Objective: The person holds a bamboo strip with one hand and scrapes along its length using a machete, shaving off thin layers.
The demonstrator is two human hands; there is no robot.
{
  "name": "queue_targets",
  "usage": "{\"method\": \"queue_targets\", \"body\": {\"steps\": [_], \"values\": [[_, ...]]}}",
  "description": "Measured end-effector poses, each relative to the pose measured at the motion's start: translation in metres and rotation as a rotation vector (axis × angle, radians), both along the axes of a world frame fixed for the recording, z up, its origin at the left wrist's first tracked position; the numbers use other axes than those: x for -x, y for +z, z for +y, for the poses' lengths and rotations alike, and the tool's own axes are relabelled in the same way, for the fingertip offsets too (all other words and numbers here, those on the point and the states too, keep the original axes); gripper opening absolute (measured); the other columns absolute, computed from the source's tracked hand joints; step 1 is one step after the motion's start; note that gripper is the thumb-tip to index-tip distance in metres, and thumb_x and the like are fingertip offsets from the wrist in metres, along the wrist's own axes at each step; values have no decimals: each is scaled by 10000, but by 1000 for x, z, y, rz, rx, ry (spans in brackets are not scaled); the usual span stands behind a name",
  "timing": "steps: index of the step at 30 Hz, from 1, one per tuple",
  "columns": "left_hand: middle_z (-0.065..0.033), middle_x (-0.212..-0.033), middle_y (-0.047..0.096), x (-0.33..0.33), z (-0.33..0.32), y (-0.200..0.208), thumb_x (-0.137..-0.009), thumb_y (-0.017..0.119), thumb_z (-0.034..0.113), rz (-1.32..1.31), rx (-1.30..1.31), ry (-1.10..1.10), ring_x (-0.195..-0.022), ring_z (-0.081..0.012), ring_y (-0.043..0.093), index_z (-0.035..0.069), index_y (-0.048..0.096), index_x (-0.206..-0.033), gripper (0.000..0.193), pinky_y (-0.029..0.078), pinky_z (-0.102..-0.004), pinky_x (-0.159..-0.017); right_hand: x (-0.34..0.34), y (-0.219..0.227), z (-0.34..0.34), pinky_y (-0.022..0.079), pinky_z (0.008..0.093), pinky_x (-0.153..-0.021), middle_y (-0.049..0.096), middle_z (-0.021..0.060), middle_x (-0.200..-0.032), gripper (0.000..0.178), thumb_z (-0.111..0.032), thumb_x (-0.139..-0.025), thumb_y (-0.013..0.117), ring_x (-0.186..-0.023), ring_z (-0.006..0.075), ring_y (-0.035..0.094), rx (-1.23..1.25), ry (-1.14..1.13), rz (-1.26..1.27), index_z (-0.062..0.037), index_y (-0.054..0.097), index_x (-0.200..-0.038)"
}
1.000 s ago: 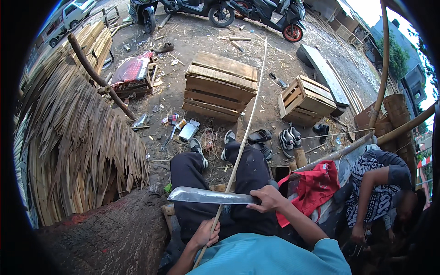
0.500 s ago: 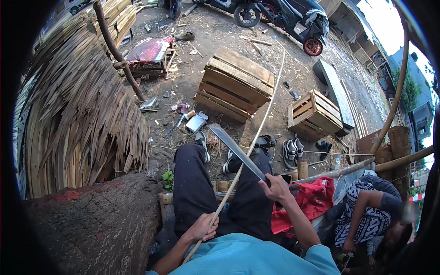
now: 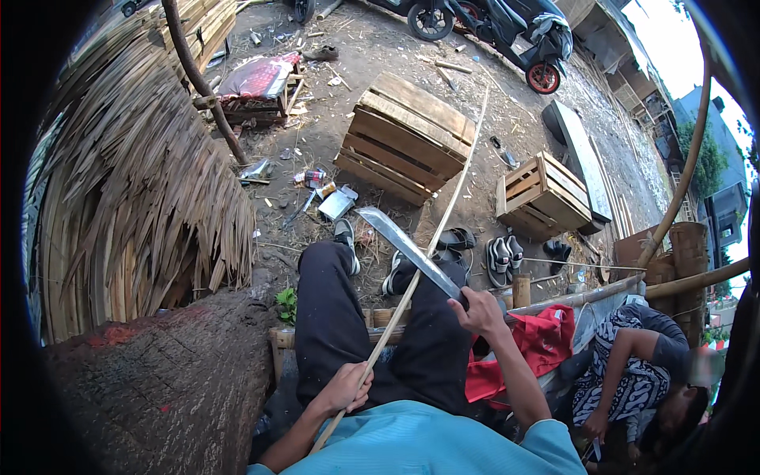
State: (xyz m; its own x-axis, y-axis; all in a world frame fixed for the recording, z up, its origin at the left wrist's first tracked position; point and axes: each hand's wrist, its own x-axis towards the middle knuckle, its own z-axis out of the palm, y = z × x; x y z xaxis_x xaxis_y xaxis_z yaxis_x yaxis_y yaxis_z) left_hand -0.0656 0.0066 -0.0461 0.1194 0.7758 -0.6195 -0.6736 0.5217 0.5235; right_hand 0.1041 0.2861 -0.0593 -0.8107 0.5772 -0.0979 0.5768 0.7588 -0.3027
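My left hand (image 3: 345, 388) grips a long thin bamboo strip (image 3: 443, 218) near its lower end; the strip runs up and away over my dark trousers toward the wooden crates. My right hand (image 3: 478, 310) holds the handle of a long machete (image 3: 405, 247). Its grey blade points up and to the left and lies against the strip, above my knees. I sit with both legs stretched forward, feet in dark shoes.
A big dark log (image 3: 158, 380) lies at my left, with a pile of split bamboo strips (image 3: 134, 182) behind it. Two wooden crates (image 3: 408, 134) (image 3: 542, 194) stand ahead, with sandals (image 3: 503, 255) beside them. A seated person (image 3: 633, 372) bends over at my right, next to a red cloth (image 3: 530, 348). Motorbikes (image 3: 483, 20) are parked far off.
The machete swung from lying flat across my lap to pointing up and left along the strip. My head view shifted slightly; my left hand kept its grip.
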Motion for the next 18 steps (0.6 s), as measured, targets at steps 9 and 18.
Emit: {"method": "queue_targets", "body": {"steps": [9, 18], "values": [[18, -461, 320, -2, -22, -3, -992, 231, 315, -24, 38, 9, -290, -88, 297, 60, 382, -739, 390, 263, -235, -289, 17, 14, -29, 452, 410, -502, 608, 113, -651, 469, -530, -812, 549, -566, 321, 595, 40, 458, -111, -63, 564, -770], [21, -479, 315, -19, -24, -1, -991, 230, 317, -119, 63, -56, -308, -86, 299, 62, 385, -724, 400, 277, -237, -314, 5, -8, 2, 466, 487, -695, 597, 258, -696, 538, -464, -881, 480, -756, 434, 592, 261, -297, -29, 49, 621, -800]]}}
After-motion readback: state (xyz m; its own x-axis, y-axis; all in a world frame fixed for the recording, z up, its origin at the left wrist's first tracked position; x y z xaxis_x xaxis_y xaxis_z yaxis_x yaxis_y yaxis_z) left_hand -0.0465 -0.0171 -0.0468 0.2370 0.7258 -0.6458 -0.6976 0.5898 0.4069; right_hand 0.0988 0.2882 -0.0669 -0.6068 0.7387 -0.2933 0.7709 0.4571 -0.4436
